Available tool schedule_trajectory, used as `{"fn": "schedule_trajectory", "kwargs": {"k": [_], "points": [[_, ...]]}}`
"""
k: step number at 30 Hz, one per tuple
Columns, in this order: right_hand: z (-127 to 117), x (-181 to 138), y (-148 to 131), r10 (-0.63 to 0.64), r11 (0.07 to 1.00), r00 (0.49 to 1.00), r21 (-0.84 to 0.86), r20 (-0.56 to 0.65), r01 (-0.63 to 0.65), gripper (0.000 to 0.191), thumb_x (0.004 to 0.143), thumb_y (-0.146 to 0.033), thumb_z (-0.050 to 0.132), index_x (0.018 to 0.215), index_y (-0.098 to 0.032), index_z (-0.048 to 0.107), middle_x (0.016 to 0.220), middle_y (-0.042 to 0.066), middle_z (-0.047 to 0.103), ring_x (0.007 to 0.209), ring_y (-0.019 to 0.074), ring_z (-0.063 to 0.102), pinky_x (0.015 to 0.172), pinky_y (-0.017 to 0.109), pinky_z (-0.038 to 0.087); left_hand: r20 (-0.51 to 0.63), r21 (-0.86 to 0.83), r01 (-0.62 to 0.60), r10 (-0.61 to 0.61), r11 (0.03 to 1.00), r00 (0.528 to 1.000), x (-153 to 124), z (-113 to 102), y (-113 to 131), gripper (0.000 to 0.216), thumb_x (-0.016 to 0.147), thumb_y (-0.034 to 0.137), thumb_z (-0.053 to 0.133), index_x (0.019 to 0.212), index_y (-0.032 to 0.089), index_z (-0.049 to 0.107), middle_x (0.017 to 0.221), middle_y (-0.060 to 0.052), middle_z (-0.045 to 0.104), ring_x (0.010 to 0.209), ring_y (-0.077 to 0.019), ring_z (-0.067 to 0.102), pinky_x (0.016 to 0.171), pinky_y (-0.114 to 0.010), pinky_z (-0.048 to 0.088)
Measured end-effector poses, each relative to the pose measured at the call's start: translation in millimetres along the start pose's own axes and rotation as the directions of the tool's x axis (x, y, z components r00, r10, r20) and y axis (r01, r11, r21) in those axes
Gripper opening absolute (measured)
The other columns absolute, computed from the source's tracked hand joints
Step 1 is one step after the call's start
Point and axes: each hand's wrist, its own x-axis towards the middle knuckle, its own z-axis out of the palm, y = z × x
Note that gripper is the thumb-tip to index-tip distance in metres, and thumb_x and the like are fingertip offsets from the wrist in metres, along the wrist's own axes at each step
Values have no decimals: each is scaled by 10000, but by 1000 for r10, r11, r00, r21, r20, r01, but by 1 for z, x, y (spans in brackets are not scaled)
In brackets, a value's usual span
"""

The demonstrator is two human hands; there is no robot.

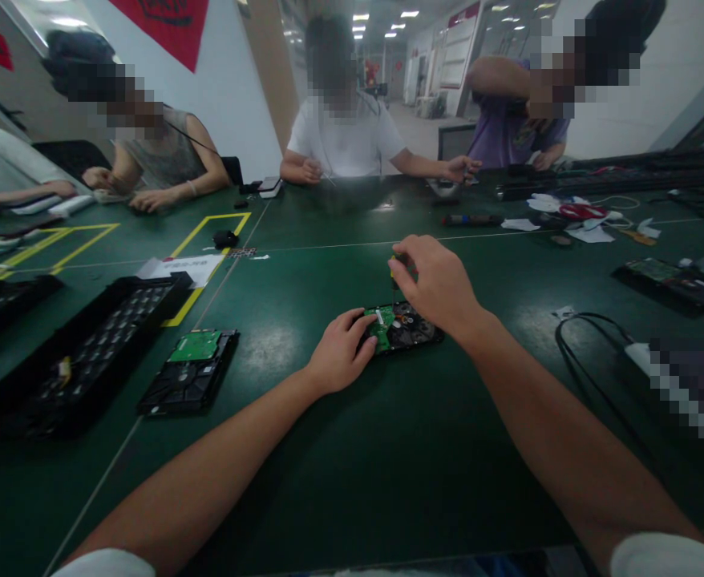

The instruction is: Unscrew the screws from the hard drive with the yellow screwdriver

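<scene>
A black hard drive [415,332] with a green circuit board lies flat on the green table in front of me. My left hand [341,350] grips its left end, the fingers on the far edge and board, the thumb on the near side. Above the drive, my right hand [439,282] pinches a small screwdriver [394,275] with a yellow and dark handle. The screwdriver stands upright, its thin shaft pointing down at the board's right part. Whether its tip touches a screw is too small to tell. A second hard drive [189,373], also with a green board, lies to the left.
Long black trays [87,353] occupy the left side, near a paper label [192,268] and yellow tape marks. At right are a black cable [574,316], another device [668,284] and scraps of paper [589,232]. A dark cylindrical tool [471,219] lies beyond my hands. Several people sit across the table.
</scene>
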Motion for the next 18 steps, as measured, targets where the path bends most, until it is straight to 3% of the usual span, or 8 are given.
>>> {"fn": "schedule_trajectory", "kwargs": {"k": [10, 18], "points": [[2, 0, 6, 64, 998, 998, -8, -25, -64, 177, 941, -241, 555, 1110, -202, 587, 1059, 114, 644, 921, 265, 591, 796, 386, 443, 6, 2, 8, -8, 1000, 1000, 0, 1, -1, 499, 1056, 433, 448, 1493, 202, 516, 1509, -177, 518, 1422, -322, 497, 1189, -545, 422], [1, 0, 7, 32, 999, 999, -8, 7, -32, 169, 961, -259, 552, 1112, -195, 594, 1070, 126, 660, 946, 273, 600, 818, 392, 443, 12, 7, 3, -3, 1000, 1000, 0, 0, -1, 501, 1053, 426, 453, 1497, 201, 511, 1511, -179, 516, 1421, -325, 499, 1183, -547, 426]]}}
